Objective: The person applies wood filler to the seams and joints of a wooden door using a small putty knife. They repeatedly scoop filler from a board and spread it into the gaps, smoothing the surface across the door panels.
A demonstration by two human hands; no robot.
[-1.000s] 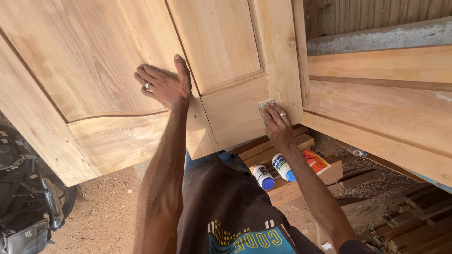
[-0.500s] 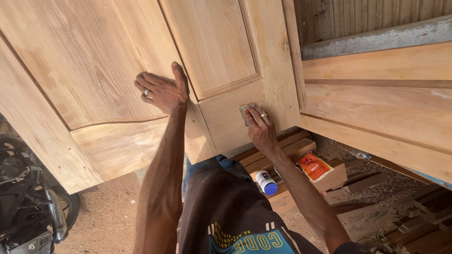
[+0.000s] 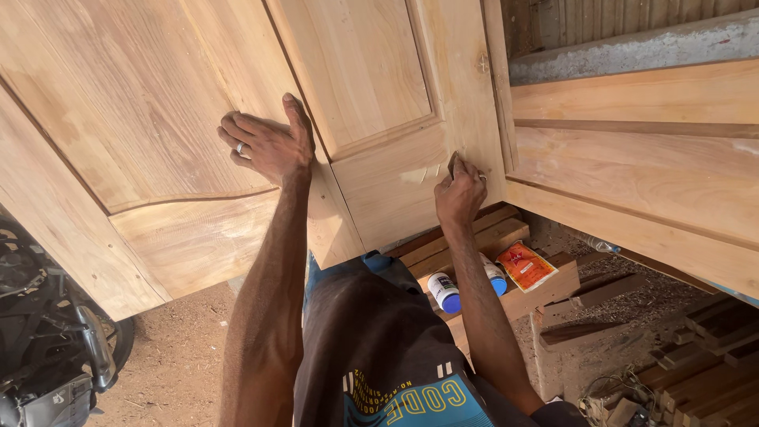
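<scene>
I look down from the head camera at two bare arms reaching up to a pale wooden door (image 3: 371,103) that leans in front of me. The left hand (image 3: 269,146) lies flat and open on the door's left panel, fingers spread, a ring on one finger, holding nothing and seemingly bracing the wood. The right hand (image 3: 460,194) is closed around a small dark pad (image 3: 453,164), probably sandpaper, though most of it is hidden by the fingers. It presses the pad against the door's lower rail, just right of a pale patch (image 3: 419,175) of what looks like filler.

I judge the step in hand to be rubbing down the rail around that patch. The next stroke calls for steady pressure along the grain while the left hand keeps the door from shifting.

Below the door, near the right forearm, two bottles (image 3: 445,291) with blue caps and an orange packet (image 3: 526,265) lie on stacked planks (image 3: 490,237). A second door (image 3: 632,158) stands to the right. A dark machine (image 3: 39,348) sits at the far left on the dirt floor (image 3: 182,356).
</scene>
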